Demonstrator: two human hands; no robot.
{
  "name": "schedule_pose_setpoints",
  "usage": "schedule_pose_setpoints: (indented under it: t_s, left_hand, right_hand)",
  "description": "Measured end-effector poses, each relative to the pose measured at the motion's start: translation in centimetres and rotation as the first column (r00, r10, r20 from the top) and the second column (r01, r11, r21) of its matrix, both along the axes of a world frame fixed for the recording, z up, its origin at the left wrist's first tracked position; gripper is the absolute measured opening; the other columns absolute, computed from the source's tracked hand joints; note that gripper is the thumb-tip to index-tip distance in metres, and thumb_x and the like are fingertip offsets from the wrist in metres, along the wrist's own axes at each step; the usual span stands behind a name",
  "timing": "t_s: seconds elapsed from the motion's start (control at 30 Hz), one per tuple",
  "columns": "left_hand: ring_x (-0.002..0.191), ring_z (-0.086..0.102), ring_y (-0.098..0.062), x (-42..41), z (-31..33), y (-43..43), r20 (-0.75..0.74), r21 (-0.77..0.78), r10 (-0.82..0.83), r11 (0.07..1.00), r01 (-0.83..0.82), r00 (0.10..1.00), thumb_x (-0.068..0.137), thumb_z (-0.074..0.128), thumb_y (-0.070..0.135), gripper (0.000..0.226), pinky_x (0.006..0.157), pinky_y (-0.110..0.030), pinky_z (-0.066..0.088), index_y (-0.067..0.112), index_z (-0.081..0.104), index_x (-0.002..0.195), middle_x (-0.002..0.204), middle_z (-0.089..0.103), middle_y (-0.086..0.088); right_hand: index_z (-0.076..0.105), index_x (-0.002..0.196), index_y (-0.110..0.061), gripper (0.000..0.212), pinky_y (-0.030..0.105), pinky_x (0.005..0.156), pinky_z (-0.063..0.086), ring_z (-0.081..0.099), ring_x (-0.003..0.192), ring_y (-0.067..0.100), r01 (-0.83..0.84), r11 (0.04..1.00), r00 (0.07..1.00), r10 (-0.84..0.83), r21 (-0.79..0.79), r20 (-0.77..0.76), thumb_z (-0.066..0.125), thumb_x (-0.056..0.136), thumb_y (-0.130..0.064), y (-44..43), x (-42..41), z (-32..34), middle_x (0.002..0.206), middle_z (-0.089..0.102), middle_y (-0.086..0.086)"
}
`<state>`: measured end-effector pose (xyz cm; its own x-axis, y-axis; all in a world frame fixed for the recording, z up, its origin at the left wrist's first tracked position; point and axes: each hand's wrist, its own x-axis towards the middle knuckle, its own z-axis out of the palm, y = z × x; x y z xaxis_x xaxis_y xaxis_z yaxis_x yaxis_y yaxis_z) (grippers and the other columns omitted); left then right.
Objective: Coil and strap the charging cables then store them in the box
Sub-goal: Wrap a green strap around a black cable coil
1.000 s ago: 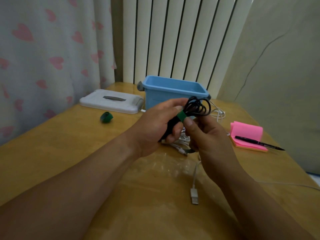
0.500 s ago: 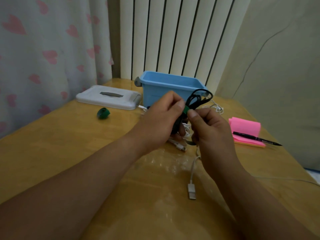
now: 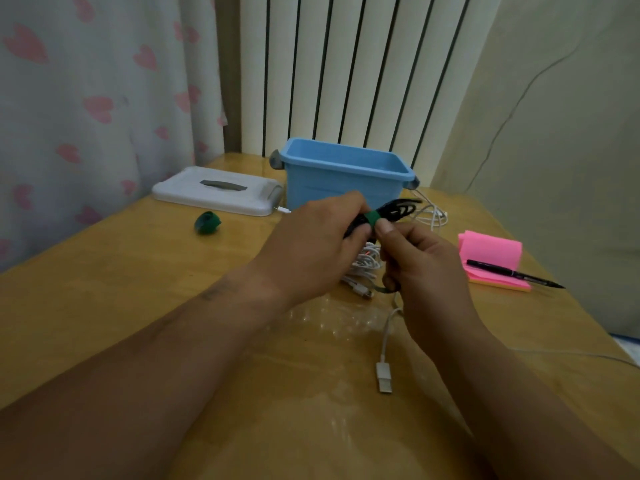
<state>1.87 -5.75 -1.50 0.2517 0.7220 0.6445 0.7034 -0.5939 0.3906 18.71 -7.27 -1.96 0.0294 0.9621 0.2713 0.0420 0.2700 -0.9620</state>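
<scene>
A coiled black cable (image 3: 398, 210) is held in the air just in front of the open blue box (image 3: 343, 174). A green strap (image 3: 371, 218) wraps its middle. My left hand (image 3: 315, 247) grips the coil's left half, which it mostly hides. My right hand (image 3: 422, 271) pinches the green strap with thumb and forefinger. Below the hands lies a bundle of white cables (image 3: 365, 268), with one USB plug (image 3: 383, 377) trailing toward me. More white cable (image 3: 431, 216) lies right of the box.
The box's white lid (image 3: 218, 190) lies flat at the left of the box. A spare green strap roll (image 3: 207, 223) sits on the wooden table (image 3: 138, 289). A pink notepad (image 3: 491, 261) with a black pen (image 3: 512, 273) lies at the right. Curtain and wall stand behind.
The coil has tipped from upright to lying nearly level, its loops pointing right. Both hands stay on it, and the green strap now shows fully wrapped between them.
</scene>
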Motion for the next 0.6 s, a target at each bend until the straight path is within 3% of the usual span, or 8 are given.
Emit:
schedule_pose_setpoints:
  t_s: [0.17, 0.33, 0.43, 0.5, 0.6]
  left_hand:
    - [0.075, 0.07, -0.01, 0.6, 0.1, -0.4, 0.368, -0.186, -0.028, 0.977, 0.104, 0.929, 0.109, 0.059, 0.028, 0.016, 0.068, -0.036, 0.061, 0.018, 0.071, 0.104, 0.083, 0.073, 0.004]
    - [0.06, 0.061, -0.016, 1.5, 0.8, -1.3, 0.722, -0.34, -0.052, 0.842, 0.419, 0.69, 0.111, 0.054, 0.019, 0.024, 0.062, -0.033, 0.06, 0.006, 0.069, 0.097, 0.075, 0.066, -0.006]
    - [0.061, 0.056, -0.016, 1.9, 0.8, -1.5, 0.78, -0.347, -0.056, 0.789, 0.506, 0.623, 0.111, 0.053, 0.018, 0.025, 0.067, -0.042, 0.059, 0.007, 0.066, 0.092, 0.077, 0.062, -0.006]
    - [0.064, 0.053, -0.017, 1.8, 0.7, -1.4, 0.752, -0.35, -0.082, 0.791, 0.502, 0.654, 0.11, 0.056, 0.021, 0.023, 0.07, -0.047, 0.06, 0.007, 0.066, 0.095, 0.078, 0.06, -0.006]
    - [0.064, 0.054, -0.015, 1.8, 0.7, -1.6, 0.702, -0.342, -0.068, 0.841, 0.419, 0.709, 0.109, 0.061, 0.027, 0.022, 0.062, -0.03, 0.056, 0.008, 0.069, 0.102, 0.077, 0.061, -0.005]
  right_hand:
    - [0.071, 0.109, 0.0, 0.022, 0.014, 0.051, 0.045, 0.058, 0.054, -0.004, -0.033, 0.998, 0.997, 0.036, 0.045, -0.069, 0.062, 0.105, -0.021, 0.0, -0.2, 0.5, 0.065, 0.066, -0.014]
    - [0.067, 0.11, 0.008, 0.029, 0.015, 0.046, 0.046, 0.057, 0.047, 0.001, -0.078, 0.995, 0.983, 0.086, 0.055, -0.163, 0.058, 0.108, -0.019, -0.5, -0.7, 0.9, 0.066, 0.065, -0.002]
    - [0.065, 0.107, 0.009, 0.03, 0.018, 0.047, 0.048, 0.06, 0.049, 0.005, -0.067, 0.996, 0.986, 0.075, 0.057, -0.152, 0.059, 0.108, -0.021, -0.6, -0.5, 0.7, 0.066, 0.065, -0.001]
    - [0.068, 0.098, 0.001, 0.026, 0.017, 0.05, 0.047, 0.057, 0.052, -0.001, -0.007, 0.996, 0.998, 0.013, 0.087, -0.066, 0.061, 0.107, -0.023, -0.3, -0.2, 0.4, 0.062, 0.062, -0.01]
    - [0.071, 0.094, -0.01, 0.022, 0.018, 0.056, 0.045, 0.056, 0.058, -0.002, 0.043, 0.991, 0.999, -0.046, 0.128, 0.021, 0.066, 0.104, -0.029, 0.1, 0.1, 0.1, 0.064, 0.062, -0.014]
